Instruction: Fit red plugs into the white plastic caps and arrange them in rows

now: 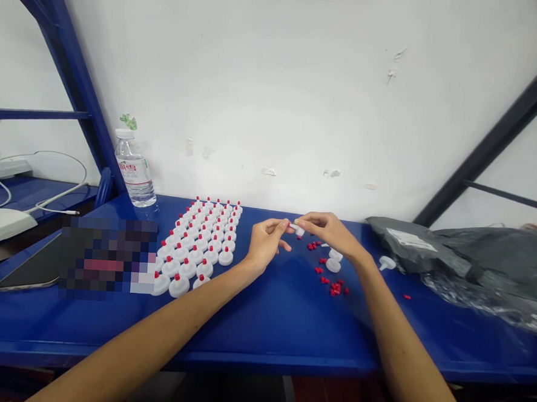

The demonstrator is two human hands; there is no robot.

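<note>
Near the back middle of the blue table, my left hand (266, 242) pinches a small red tip between thumb and forefinger. Facing it, my right hand (325, 230) grips a white plastic cap (299, 230), and the two pieces meet between my fingertips. Left of my hands stand rows of white caps with red tips (201, 240), upright and close together. Loose red tips (336, 288) lie scattered below my right hand. Beside them are a few white caps without red tips (333, 264), partly behind my right wrist. Another white cap (387, 263) lies on its side right of my forearm.
A water bottle (135, 170) stands at the back left. Further left lie a dark phone-like slab (30, 264), a blurred patch and a white cable (62, 197). Grey plastic bags (469, 256) cover the right side. A wall rises behind the blue table (261, 322).
</note>
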